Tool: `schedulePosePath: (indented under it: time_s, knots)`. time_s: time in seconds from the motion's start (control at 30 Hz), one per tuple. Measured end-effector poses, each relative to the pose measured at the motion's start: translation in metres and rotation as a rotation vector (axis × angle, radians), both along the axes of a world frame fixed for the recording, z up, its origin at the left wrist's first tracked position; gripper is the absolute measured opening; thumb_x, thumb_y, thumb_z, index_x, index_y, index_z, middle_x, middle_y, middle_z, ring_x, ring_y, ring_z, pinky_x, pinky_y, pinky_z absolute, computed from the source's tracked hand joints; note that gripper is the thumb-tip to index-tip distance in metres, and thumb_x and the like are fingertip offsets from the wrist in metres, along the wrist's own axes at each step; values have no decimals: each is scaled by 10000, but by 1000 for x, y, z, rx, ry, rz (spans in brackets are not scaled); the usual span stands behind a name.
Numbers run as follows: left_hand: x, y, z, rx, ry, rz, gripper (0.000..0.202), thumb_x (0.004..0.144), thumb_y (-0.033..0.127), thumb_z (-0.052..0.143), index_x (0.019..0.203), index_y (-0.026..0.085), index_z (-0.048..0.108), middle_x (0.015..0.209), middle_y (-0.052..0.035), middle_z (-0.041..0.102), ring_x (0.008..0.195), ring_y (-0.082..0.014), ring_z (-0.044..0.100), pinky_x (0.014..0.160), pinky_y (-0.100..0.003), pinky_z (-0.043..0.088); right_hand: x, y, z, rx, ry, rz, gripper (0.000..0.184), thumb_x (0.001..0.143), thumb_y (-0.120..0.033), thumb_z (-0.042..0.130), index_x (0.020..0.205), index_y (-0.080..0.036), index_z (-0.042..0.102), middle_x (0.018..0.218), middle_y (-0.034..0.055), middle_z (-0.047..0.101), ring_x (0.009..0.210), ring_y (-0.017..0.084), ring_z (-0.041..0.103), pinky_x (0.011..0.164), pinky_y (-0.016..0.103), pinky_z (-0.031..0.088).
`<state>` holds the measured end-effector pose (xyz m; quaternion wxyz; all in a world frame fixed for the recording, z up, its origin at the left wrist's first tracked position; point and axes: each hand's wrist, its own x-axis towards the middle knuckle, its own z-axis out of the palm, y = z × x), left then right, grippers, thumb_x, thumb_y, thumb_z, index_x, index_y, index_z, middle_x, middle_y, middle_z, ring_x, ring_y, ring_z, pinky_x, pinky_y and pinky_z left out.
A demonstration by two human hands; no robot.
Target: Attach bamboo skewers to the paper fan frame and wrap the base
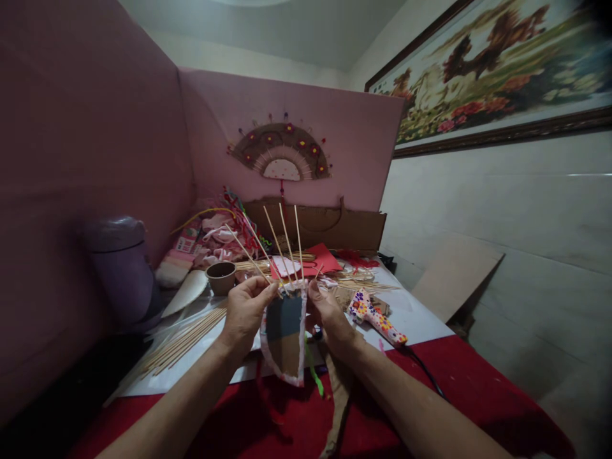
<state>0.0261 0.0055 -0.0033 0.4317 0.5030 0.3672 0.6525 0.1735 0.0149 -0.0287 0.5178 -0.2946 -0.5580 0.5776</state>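
Note:
Between my hands is a small cardboard piece (pixel 285 325) with a pale fabric edging and a dark upper area, held upright. Several thin wooden sticks (pixel 289 245) fan up from its top edge. The thumb and fingers of my left hand (pixel 246 312) pinch the upper left corner, by the base of the leftmost stick. My right hand (pixel 335 322) grips the upper right edge, thumb in front; its other fingers are partly hidden behind. A bright green strip (pixel 314 370) and a curved brown cardboard strip (pixel 338 401) hang or lie below my right hand.
A flower-patterned glue gun (pixel 377 319) lies to the right. Bundled sticks (pixel 186 341) and a brown cup (pixel 221 278) are on the left, near a lidded bin (pixel 122 271). A decorated fan (pixel 282 153) hangs on the pink panel (pixel 215 115). Red cloth (pixel 478 382) covers the front.

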Motion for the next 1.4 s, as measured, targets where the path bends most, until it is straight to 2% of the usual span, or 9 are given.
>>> schedulePosePath:
  time_s: [0.2, 0.43, 0.7, 0.87, 1.0, 1.1, 1.27, 1.4]
  knots:
    - [-1, -1, 0, 9, 12, 1, 217, 622, 304, 729, 595, 123, 614, 564, 9, 573, 556, -88, 465, 549, -210, 340, 0, 0, -3, -24, 98, 18, 527, 756, -689, 439, 694, -169, 501, 567, -26, 468, 437, 71, 403, 327, 162, 280]
    - [-1, 0, 0, 9, 5, 1, 206, 621, 293, 730, 611, 118, 622, 572, 8, 577, 561, -88, 467, 554, -212, 341, 0, 2, -4, -29, 116, 4, 526, 761, -688, 431, 688, -171, 496, 574, -24, 462, 437, 74, 411, 325, 165, 290]
    - [0, 1, -1, 4, -8, -13, 204, 618, 293, 731, 613, 120, 624, 569, 6, 581, 555, -91, 474, 551, -215, 347, 1, 1, -3, 0, -50, 35, 461, 752, -617, 532, 671, -164, 508, 551, -37, 481, 387, 52, 385, 323, 170, 274]
    - [-1, 2, -2, 8, 4, 14, 216, 613, 302, 735, 595, 119, 621, 559, 5, 579, 544, -90, 469, 544, -216, 342, 0, -1, -1, -25, -4, 23, 509, 755, -654, 483, 638, -159, 515, 554, -15, 497, 436, 74, 433, 327, 174, 274]
    - [-2, 3, -3, -1, -6, 25, 225, 606, 314, 740, 604, 121, 624, 555, 8, 577, 536, -90, 466, 532, -216, 337, 1, -2, 1, 7, -35, 11, 489, 753, -617, 511, 609, -150, 526, 537, -14, 508, 397, 62, 396, 332, 181, 278]
    - [-2, 3, -2, 0, -9, 22, 230, 604, 319, 741, 604, 121, 624, 553, 11, 575, 529, -87, 460, 527, -214, 335, 1, -2, 1, 54, -87, -10, 445, 737, -575, 560, 594, -156, 511, 511, -39, 474, 364, 49, 361, 332, 180, 268]
    - [-1, 2, -2, 2, -15, 18, 226, 605, 317, 741, 615, 122, 629, 553, 11, 575, 529, -90, 463, 523, -216, 334, 1, -2, 1, 112, -165, -65, 445, 762, -550, 543, 553, -167, 456, 469, -67, 388, 341, 42, 343, 326, 179, 237]
    - [-1, 1, -1, -7, -25, 23, 235, 589, 320, 749, 603, 120, 627, 545, 10, 575, 526, -89, 461, 522, -215, 335, 0, -2, 1, 120, -174, -80, 442, 764, -545, 542, 552, -168, 451, 476, -68, 386, 344, 42, 345, 327, 181, 238]
